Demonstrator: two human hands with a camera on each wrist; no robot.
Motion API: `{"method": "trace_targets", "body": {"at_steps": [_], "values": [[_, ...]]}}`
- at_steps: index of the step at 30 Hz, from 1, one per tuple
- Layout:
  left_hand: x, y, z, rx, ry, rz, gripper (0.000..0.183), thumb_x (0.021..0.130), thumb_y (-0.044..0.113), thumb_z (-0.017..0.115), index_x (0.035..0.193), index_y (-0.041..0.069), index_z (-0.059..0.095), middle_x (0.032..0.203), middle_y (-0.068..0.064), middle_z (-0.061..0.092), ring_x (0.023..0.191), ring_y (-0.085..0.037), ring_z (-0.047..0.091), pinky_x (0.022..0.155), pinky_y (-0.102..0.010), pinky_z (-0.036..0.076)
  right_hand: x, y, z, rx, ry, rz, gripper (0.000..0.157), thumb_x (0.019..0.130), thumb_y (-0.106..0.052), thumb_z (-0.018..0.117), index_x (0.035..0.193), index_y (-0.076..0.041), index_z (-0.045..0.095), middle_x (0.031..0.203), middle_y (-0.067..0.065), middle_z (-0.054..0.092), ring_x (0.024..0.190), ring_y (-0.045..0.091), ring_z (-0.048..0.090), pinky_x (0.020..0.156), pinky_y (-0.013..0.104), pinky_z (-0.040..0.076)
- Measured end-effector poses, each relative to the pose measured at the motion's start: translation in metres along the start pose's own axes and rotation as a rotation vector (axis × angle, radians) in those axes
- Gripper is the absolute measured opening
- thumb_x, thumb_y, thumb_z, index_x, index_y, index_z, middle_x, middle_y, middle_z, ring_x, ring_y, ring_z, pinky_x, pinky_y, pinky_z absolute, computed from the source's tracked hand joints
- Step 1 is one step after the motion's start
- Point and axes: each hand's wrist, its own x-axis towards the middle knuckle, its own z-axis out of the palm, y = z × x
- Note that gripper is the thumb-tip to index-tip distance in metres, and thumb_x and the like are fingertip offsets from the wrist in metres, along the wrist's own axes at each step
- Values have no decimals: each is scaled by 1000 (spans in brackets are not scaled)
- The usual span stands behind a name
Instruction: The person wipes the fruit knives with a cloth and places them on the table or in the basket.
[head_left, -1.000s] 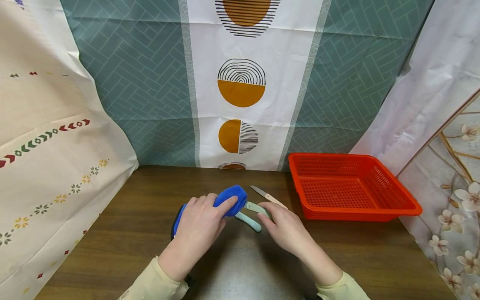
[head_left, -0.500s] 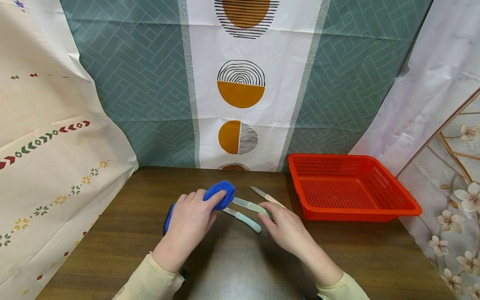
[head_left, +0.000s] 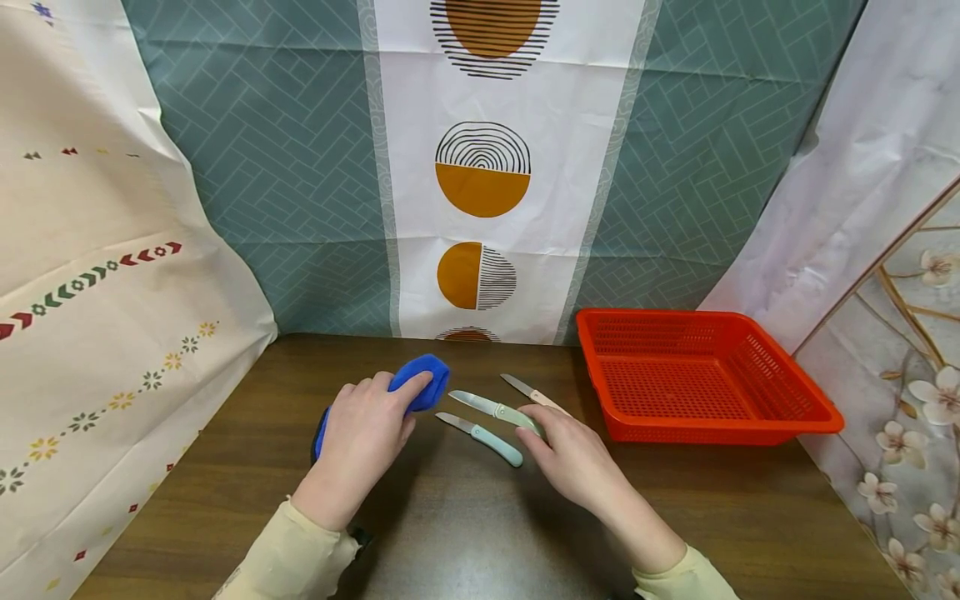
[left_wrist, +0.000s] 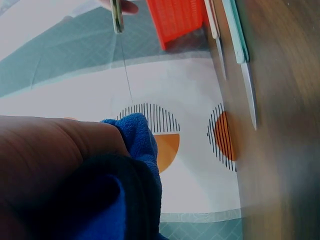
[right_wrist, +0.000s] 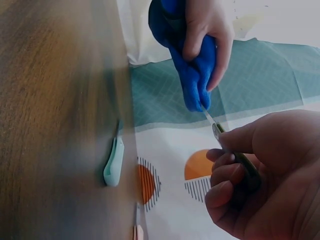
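My left hand (head_left: 367,425) grips a folded blue cloth (head_left: 423,383) with a dark edge, thumb and fingers pressing it together. In my right hand (head_left: 573,446) is a small knife with a pale green handle (head_left: 517,417), its bare blade pointing left toward the cloth. The right wrist view shows thumb and curled fingers around the handle, and the cloth (right_wrist: 197,82) overlapping the blade's tip. Below the held knife, a light blue-handled knife (head_left: 497,444) lies on the table, blade to the left. A beige-handled knife (head_left: 547,402) lies behind, partly hidden by my right hand.
A red plastic basket (head_left: 727,435) with perforated walls stands at the back right of the brown wooden table (head_left: 480,533). Patterned cloth (head_left: 300,208) hangs behind the table, with more fabric at both sides.
My left hand has moved left with the blue cloth, sliding off the blade, which is now bare to its tip in the head view. The right hand and knife stay in place.
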Motion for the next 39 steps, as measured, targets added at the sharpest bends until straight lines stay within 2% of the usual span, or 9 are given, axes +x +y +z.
{"method": "trace_targets", "body": {"at_steps": [7,13,18,23,28,30,36,39], "values": [[1,10,-3,-7,3,24,63,85,20,97,143,22,74,110,-19,76,89,-37,74,77,-51,61,0,0,0,8,-11,7,21,105,-19,77,125,-18,77,102,-9,70,91,17,61,80,41,52],[-2,30,-7,-17,44,100,67,81,23,100,142,24,74,109,-17,76,87,-35,74,72,-46,59,1,-1,0,8,-18,19,20,105,-19,76,125,-17,77,101,-9,70,89,16,61,78,40,52],[-5,45,-8,-43,96,170,68,78,20,101,140,25,75,105,-16,75,82,-33,73,69,-43,57,1,-1,0,24,-33,32,20,106,-19,76,126,-16,76,87,-8,63,80,15,58,72,39,49],[-7,54,-8,-66,94,191,68,78,19,100,140,27,74,106,-16,75,83,-34,73,71,-45,58,1,-1,1,23,-29,26,19,106,-19,76,125,-16,77,86,-8,62,81,15,58,73,39,50],[-8,58,-8,-80,56,187,66,80,21,100,141,27,74,111,-17,76,87,-36,74,75,-48,59,0,-1,1,18,-21,22,21,106,-20,76,127,-16,77,105,-8,74,101,21,70,85,45,57],[-8,58,-7,-79,51,186,66,80,21,100,140,27,74,112,-17,76,88,-36,74,76,-48,59,0,0,1,19,-20,21,22,106,-20,75,128,-16,77,107,-8,74,106,23,71,87,46,57],[-8,55,-5,-62,61,183,67,80,20,99,142,27,74,109,-17,76,85,-35,73,73,-46,57,1,0,1,26,-29,23,20,106,-19,76,126,-16,77,89,-9,64,85,16,60,74,39,51],[-8,53,-4,-47,74,183,68,79,20,100,141,28,74,106,-16,75,82,-34,72,71,-45,56,2,-1,1,26,-27,24,19,106,-19,76,125,-17,76,88,-9,63,82,15,58,73,38,50]]}}
